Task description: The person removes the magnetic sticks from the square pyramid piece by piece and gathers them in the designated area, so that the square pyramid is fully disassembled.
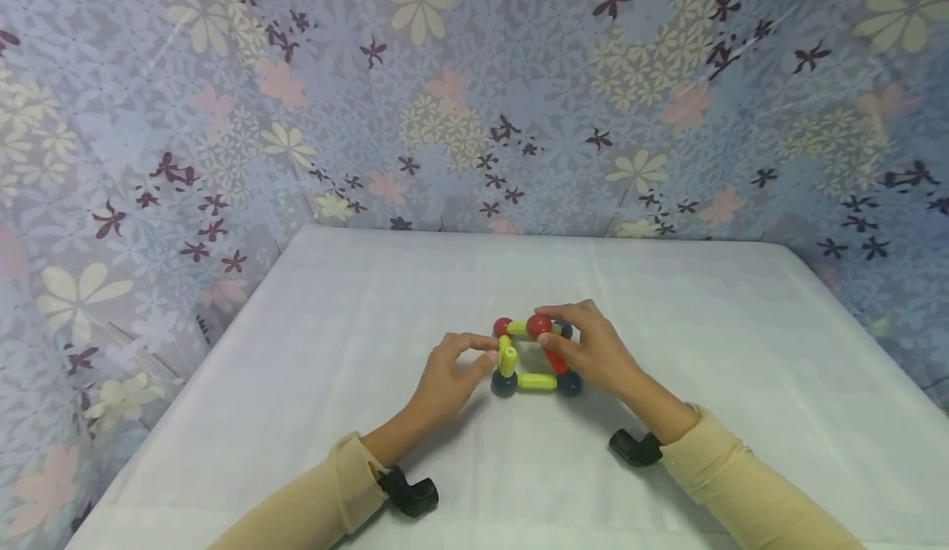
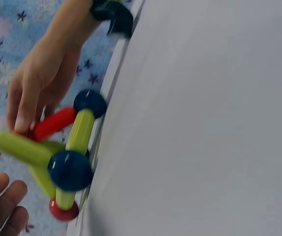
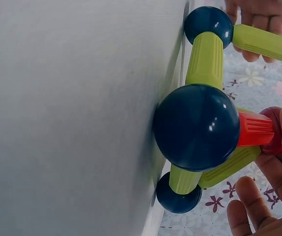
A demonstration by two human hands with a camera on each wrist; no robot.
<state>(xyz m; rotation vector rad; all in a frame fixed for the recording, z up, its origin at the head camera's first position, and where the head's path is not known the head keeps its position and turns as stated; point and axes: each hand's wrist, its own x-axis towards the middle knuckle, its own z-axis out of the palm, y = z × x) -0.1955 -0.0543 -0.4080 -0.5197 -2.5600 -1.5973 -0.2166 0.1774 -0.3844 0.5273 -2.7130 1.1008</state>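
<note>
A frame of yellow-green rods (image 1: 537, 381) and balls stands on the table, with dark blue balls (image 1: 568, 384) at both front corners and a red ball (image 1: 502, 327) at the back left. My right hand (image 1: 593, 348) pinches another red ball (image 1: 539, 326) between thumb and fingers, at the upper end of a red rod (image 1: 555, 361) rising from the front right corner. From the front left blue ball (image 2: 70, 170) a yellow-green rod (image 2: 24, 149) sticks up. Close beside it, my left hand (image 1: 448, 373) has its thumb and fingers apart; the rod's top end shows uncovered.
White cloth covers the table (image 1: 371, 286), and a flowered curtain (image 1: 474, 97) hangs behind and at the sides. Black curved mounts (image 1: 410, 494) sit at both wrists, below the beige sleeves (image 1: 311, 492).
</note>
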